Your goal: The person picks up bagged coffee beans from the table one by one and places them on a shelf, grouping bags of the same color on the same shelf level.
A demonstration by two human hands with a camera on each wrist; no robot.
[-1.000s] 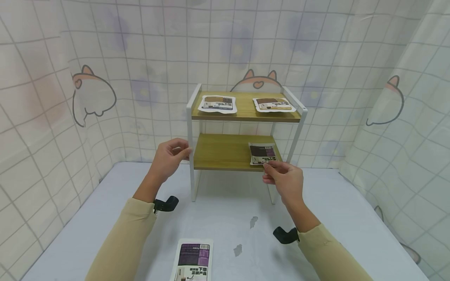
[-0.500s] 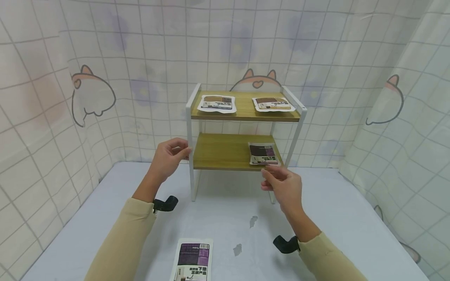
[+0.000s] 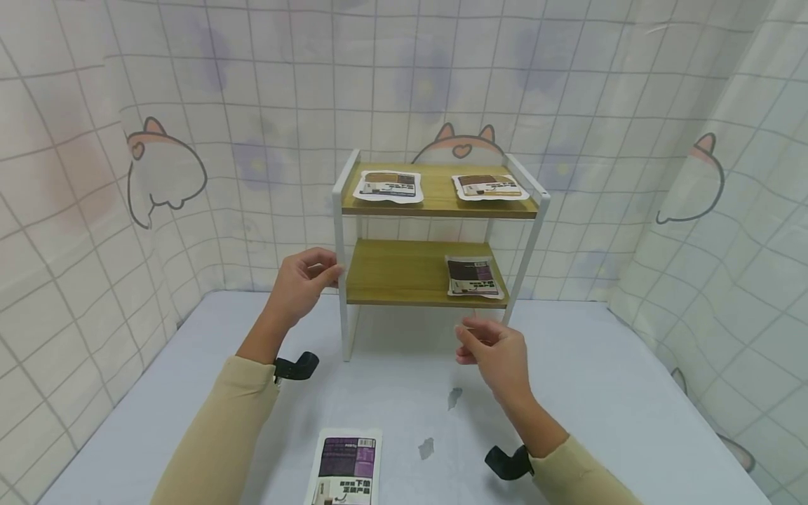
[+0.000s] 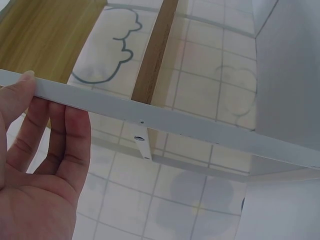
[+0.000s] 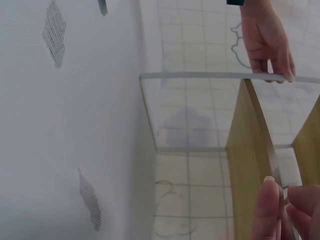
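White-framed wooden rack [image 3: 435,210] stands on table [image 3: 600,393] — left hand [image 3: 301,284] grips its front left post, fingers curled round the bar. Right hand [image 3: 495,351] hovers empty, fingers loosely curled, just below the lower shelf — purple packet [image 3: 472,276] lies there, near the right edge.

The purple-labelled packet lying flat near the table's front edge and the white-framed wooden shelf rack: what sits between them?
Only bare white tablecloth, seen in the head view. The purple-labelled packet lies apart from the rack; two small grey marks sit off to the right.
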